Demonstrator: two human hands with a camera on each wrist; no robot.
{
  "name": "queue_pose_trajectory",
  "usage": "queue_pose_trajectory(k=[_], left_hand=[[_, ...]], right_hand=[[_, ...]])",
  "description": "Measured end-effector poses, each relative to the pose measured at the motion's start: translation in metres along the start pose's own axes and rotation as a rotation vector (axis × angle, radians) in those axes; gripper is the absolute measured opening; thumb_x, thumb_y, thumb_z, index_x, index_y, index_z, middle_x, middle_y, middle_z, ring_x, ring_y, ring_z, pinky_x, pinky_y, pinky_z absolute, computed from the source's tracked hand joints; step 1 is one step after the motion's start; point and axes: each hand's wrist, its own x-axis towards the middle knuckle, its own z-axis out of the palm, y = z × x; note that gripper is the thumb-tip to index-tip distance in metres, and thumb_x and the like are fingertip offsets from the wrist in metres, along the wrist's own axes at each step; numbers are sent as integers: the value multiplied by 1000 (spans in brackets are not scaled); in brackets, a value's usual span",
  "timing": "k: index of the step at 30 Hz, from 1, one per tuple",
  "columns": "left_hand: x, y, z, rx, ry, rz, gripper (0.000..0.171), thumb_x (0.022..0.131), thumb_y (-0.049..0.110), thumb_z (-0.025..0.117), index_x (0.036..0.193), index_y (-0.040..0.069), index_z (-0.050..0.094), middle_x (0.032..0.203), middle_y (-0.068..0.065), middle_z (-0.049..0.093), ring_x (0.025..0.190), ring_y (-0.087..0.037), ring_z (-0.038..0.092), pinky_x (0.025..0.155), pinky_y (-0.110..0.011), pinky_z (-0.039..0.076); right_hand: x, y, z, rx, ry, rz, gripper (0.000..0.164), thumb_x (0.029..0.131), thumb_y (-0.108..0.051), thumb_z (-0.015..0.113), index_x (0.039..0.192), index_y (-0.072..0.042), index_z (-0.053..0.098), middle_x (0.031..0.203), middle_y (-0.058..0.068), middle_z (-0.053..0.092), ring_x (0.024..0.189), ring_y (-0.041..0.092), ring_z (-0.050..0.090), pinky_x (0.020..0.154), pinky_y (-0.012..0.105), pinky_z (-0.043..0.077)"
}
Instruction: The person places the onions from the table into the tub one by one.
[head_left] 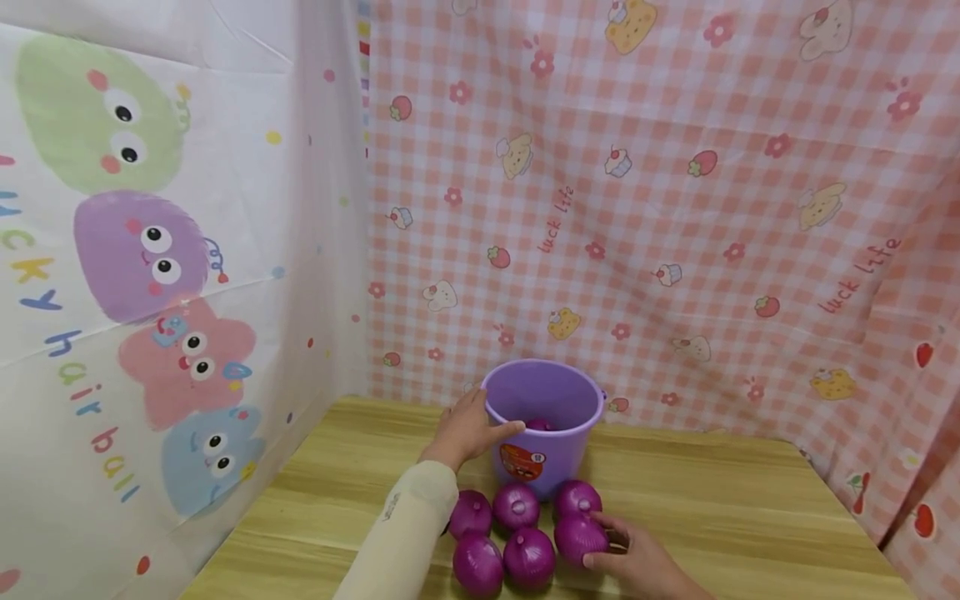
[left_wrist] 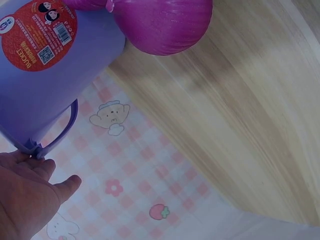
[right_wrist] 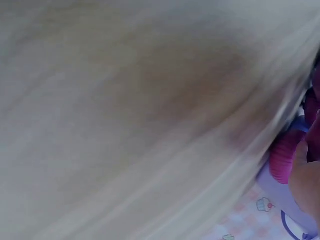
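Note:
A purple bucket (head_left: 566, 454) stands on the table with a red onion (head_left: 537, 425) partly visible inside. My left hand (head_left: 465, 429) holds its left rim, the thumb lying along the front edge; in the left wrist view the fingers touch the bucket beside the handle (left_wrist: 71, 122) hinge. My right hand (head_left: 637, 557) grips a red onion (head_left: 576, 542) between thumb and fingers, at the right front of a group. Behind it sits another onion (head_left: 579, 497), and several more, such as this onion (head_left: 528, 558), lie to the left before the bucket. Pale blurred fabric (right_wrist: 125, 125) covers most of the right wrist view.
The wood-grain table (head_left: 720, 500) extends to both sides of the bucket. A pink checked cloth (head_left: 645, 217) hangs close behind it, and a white cartoon-printed sheet (head_left: 247, 167) hangs on the left. A red label (left_wrist: 40, 35) is on the bucket's front.

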Motion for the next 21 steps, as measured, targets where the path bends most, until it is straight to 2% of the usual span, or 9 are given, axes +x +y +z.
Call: queue_pose_trajectory(k=[4, 11, 21], left_hand=[[0, 0, -1, 6, -9, -12, 100, 85, 63, 66, 153, -2, 31, 157, -18, 34, 145, -35, 29, 117, -59, 18], [1, 1, 0, 21, -10, -3, 101, 85, 64, 66, 152, -3, 32, 157, -19, 33, 145, -36, 29, 116, -60, 20], [2, 1, 3, 36, -11, -14, 98, 87, 61, 65, 153, -2, 30, 157, -18, 33, 145, -35, 28, 116, -59, 19]], right_hand=[[5, -9, 1, 18, 24, -27, 67, 85, -12, 78, 137, 15, 46, 125, 34, 58, 112, 42, 60, 85, 23, 54], [13, -27, -5, 79, 80, -68, 66, 84, -7, 77, 135, 21, 44, 127, 38, 55, 110, 42, 62, 85, 26, 56], [23, -58, -23, 72, 161, -15, 65, 86, -15, 77, 140, 8, 49, 129, 27, 59, 116, 36, 60, 87, 30, 56]])
